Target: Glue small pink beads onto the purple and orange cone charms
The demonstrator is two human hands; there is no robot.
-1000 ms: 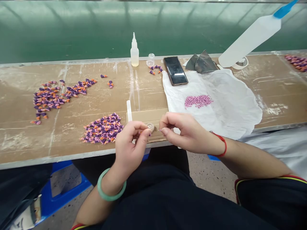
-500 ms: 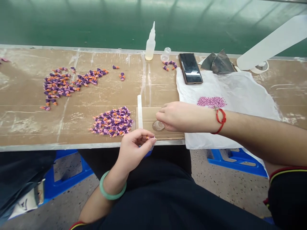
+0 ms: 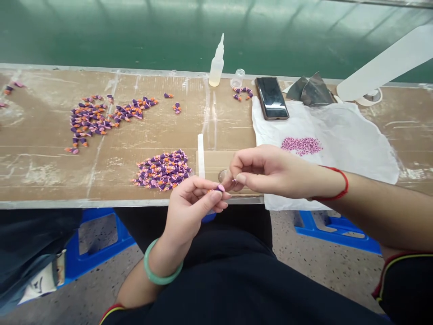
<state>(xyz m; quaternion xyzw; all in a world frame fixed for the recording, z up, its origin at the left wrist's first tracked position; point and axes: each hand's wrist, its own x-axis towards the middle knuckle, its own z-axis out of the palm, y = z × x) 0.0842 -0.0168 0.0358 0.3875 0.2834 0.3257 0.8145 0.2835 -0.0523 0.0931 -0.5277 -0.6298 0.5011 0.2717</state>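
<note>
My left hand (image 3: 189, 203) pinches a small purple, pink and orange figurine (image 3: 220, 188) between thumb and fingers, just over the table's front edge. Close to its right, my right hand (image 3: 270, 174) is closed in a pinch on a tiny pink piece (image 3: 234, 180), mostly hidden by the fingertips. The two hands' fingertips are almost together. Behind the right fingers a small clear round dish (image 3: 222, 175) is partly visible on a cardboard piece (image 3: 216, 158). A pile of similar figurines (image 3: 164, 170) lies left of the hands.
A white strip (image 3: 200, 155) lies beside the cardboard. More figurines (image 3: 91, 117) are spread at the left. Toward the back stand a squeeze bottle (image 3: 216, 67), a clear cup (image 3: 238, 78) and a phone (image 3: 271, 98). Tiny pink pieces (image 3: 302, 146) lie on a white cloth (image 3: 355, 135).
My right hand has drawn back from the clear dish and turned, with a tiny pink piece now showing at its fingertips. My left hand has tilted the figurine so its pink end shows.
</note>
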